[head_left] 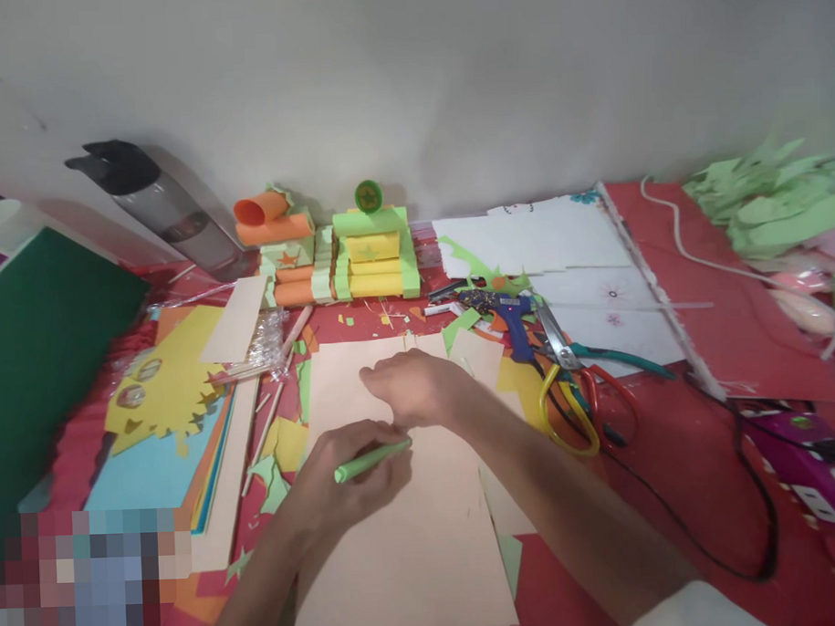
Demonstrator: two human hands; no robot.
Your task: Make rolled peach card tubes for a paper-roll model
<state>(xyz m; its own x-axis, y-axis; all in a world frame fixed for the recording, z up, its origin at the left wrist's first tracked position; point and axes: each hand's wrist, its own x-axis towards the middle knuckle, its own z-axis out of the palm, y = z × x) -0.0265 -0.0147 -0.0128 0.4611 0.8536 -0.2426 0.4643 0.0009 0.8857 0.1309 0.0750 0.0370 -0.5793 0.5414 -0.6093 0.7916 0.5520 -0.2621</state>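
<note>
Apparently, the left hand (345, 484) pinches a green pen (371, 461) over the sheet's middle; it should be light, stiff and a little slippery, best held close to its tip. The peach sheet (405, 551), below both hands, looks thin and easy to crease, so flat pressure suits it; whether the right hand (424, 386) grips anything, I cannot tell.

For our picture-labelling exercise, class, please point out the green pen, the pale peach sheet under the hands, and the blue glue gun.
Green pen (371, 461): head view, middle of its barrel.
Peach sheet (405, 555): head view, its bare lower part.
Blue glue gun (518, 335): head view, its handle.
</note>
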